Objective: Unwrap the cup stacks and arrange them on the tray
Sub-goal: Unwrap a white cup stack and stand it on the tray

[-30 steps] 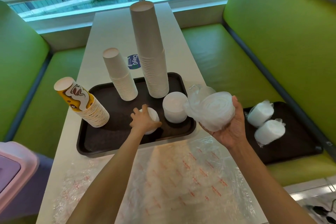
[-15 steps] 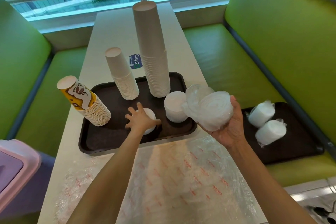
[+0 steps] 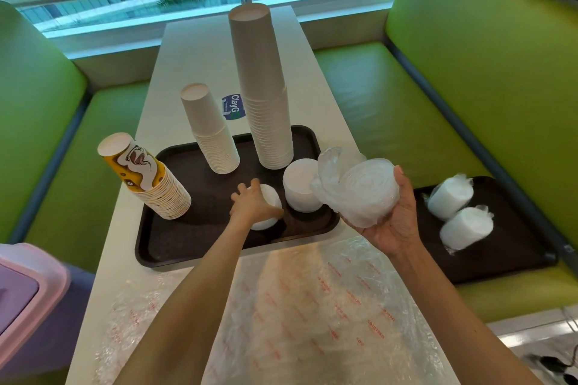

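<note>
A dark brown tray point(image 3: 194, 247) lies on the white table. On it stand a very tall white cup stack point(image 3: 262, 87), a shorter white stack point(image 3: 209, 128), a yellow printed stack point(image 3: 147, 178) leaning at the left edge, and a short white stack point(image 3: 300, 184). My left hand point(image 3: 253, 203) rests on a small white stack point(image 3: 269, 209) on the tray, fingers spread over its top. My right hand point(image 3: 394, 219) holds up a clear-plastic-wrapped stack point(image 3: 359, 191) above the tray's right end, loose wrap bunched at its left.
Two more wrapped white stacks point(image 3: 450, 200) point(image 3: 466, 228) lie on a second dark tray point(image 3: 500, 259) on the green bench at the right. Crumpled clear wrapping point(image 3: 297, 306) covers the near table. A pink-lidded bin point(image 3: 18, 291) stands at the lower left.
My left hand's fingers have loosened and spread over the small white stack. My right hand has kept the wrapped stack at about the same place.
</note>
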Available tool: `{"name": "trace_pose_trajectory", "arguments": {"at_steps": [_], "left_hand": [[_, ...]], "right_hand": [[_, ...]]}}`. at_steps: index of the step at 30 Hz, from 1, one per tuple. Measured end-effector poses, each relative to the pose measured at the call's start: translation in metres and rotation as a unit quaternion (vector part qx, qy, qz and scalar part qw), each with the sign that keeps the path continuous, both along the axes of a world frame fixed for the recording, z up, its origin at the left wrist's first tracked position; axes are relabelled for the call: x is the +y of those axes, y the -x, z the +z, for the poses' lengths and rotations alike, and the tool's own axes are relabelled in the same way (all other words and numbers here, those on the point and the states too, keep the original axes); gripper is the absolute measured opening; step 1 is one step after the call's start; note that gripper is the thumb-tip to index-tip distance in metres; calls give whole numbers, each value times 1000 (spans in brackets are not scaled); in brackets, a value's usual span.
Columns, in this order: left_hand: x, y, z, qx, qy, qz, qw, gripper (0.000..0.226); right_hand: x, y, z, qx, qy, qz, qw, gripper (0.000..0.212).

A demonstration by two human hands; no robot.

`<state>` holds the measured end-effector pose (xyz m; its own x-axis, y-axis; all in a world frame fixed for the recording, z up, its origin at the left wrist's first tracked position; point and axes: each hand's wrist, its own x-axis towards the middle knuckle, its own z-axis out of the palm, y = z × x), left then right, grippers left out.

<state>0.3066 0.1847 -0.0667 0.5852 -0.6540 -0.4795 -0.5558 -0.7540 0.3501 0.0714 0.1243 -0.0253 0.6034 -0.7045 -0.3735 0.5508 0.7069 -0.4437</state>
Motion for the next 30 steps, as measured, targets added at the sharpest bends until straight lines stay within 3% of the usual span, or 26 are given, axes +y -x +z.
{"name": "trace_pose_trajectory", "arguments": {"at_steps": [3, 10, 19, 25, 30], "left_hand": [[0, 2, -2, -5, -1, -24, 1000, 97], [3, 5, 0, -33, -3, -26, 999, 111], [1, 8, 1, -59, -12, -14, 998, 99], [1, 4, 1, -33, -17, -4, 999, 113], [-1, 3, 0, -35, -30, -27, 999, 103]], "right_hand": [[0, 0, 0, -1, 0, 0, 1000, 111], [0, 3, -1, 3, -1, -1, 1000, 109], [1, 3, -1, 2, -13, 3, 1000, 113], [0, 2, 0, 12, -18, 1, 1000, 116], [0, 2, 0, 15, -20, 1, 1000, 119]]}}
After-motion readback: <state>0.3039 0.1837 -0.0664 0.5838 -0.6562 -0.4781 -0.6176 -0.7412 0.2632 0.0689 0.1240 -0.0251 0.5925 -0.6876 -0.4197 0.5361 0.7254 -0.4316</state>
